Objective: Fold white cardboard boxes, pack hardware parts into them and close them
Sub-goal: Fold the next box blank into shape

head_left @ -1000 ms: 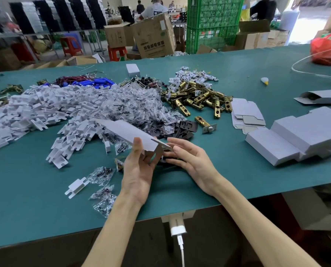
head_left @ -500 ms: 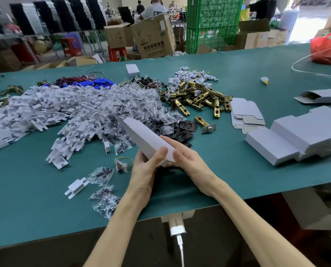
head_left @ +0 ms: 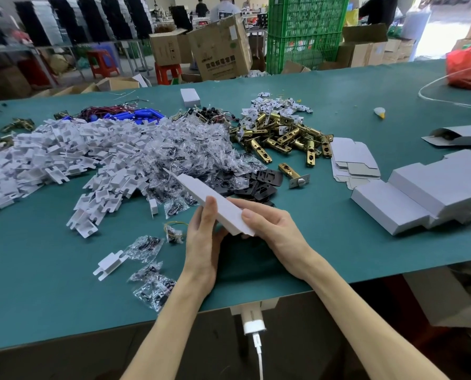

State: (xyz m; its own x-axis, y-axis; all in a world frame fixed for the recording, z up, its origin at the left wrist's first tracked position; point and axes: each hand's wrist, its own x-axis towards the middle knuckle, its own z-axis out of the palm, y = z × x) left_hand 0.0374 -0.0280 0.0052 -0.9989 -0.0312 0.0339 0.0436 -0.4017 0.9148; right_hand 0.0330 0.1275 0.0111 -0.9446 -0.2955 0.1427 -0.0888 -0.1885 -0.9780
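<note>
A long white cardboard box (head_left: 209, 200) is held above the green table's near edge, pointing away to the upper left. My left hand (head_left: 202, 242) grips its near end from the left, thumb on top. My right hand (head_left: 275, 229) grips the same end from the right, thumb pressed on the top face. Behind it lie a heap of white plastic parts (head_left: 64, 157), clear bags of screws (head_left: 190, 152), black plates (head_left: 256, 182) and brass latches (head_left: 283, 138).
Folded white boxes (head_left: 426, 193) are stacked at the right, flat box blanks (head_left: 352, 157) lie beside them. A few screw bags (head_left: 152, 286) and a white part (head_left: 109, 264) lie near my left wrist. A charger (head_left: 252, 322) hangs below the table edge (head_left: 64, 335).
The flat blank has been squared up into a box shape. Both hands have closed round its near end, and the box has tilted a little lower.
</note>
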